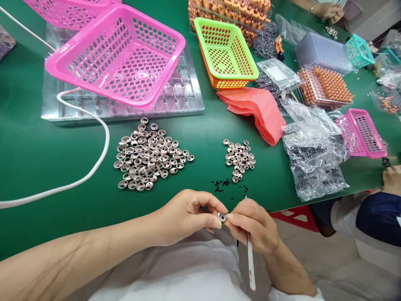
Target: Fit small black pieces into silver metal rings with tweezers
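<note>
Between its thumb and fingers, my left hand [191,217] holds a small metal ring cup [222,217] with a dark centre. My right hand [255,225] is closed around white-handled tweezers [251,263], and its thumb and fingertip touch the cup's right side. Beyond my hands lie tiny black pieces [226,182] scattered on the green table [175,196]. A small pile of ring cups [240,159] sits just past them, and a larger pile of ring cups [145,156] is to the left.
A pink basket [140,98] rests on a metal tray [191,94] at the back left, near a white cable [105,146]. Behind a red cloth [263,113] stands a green basket [253,73]. Plastic bags [316,163] lie right. Other people's hands [328,10] show at the edges.
</note>
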{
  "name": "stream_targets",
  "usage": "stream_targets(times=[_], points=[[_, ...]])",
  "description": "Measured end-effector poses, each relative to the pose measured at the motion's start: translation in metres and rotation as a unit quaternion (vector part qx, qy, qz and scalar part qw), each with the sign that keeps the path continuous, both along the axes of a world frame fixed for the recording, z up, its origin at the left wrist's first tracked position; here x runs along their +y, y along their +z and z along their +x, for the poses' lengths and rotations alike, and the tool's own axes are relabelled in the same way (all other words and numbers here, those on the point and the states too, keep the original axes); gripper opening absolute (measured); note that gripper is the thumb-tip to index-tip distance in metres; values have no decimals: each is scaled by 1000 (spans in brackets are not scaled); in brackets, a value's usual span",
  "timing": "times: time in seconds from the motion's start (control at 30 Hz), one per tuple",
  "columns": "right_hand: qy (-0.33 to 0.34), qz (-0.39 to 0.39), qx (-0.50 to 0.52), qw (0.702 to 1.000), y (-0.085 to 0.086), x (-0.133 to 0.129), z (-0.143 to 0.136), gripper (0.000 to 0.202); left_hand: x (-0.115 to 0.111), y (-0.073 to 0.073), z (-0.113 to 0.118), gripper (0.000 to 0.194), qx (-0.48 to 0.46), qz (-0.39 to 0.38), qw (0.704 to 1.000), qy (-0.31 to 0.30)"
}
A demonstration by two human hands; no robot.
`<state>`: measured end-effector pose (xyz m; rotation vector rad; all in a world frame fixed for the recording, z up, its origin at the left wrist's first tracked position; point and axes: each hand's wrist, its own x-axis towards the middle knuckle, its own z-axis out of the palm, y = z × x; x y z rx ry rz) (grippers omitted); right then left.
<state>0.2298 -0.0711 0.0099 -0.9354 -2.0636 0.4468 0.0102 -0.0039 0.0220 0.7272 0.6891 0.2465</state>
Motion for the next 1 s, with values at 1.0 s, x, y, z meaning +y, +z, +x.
stream_targets(times=[1.0], points=[[95,66,-110,987,8,3,1,23,-6,1,-3,17,62,283,956,-50]])
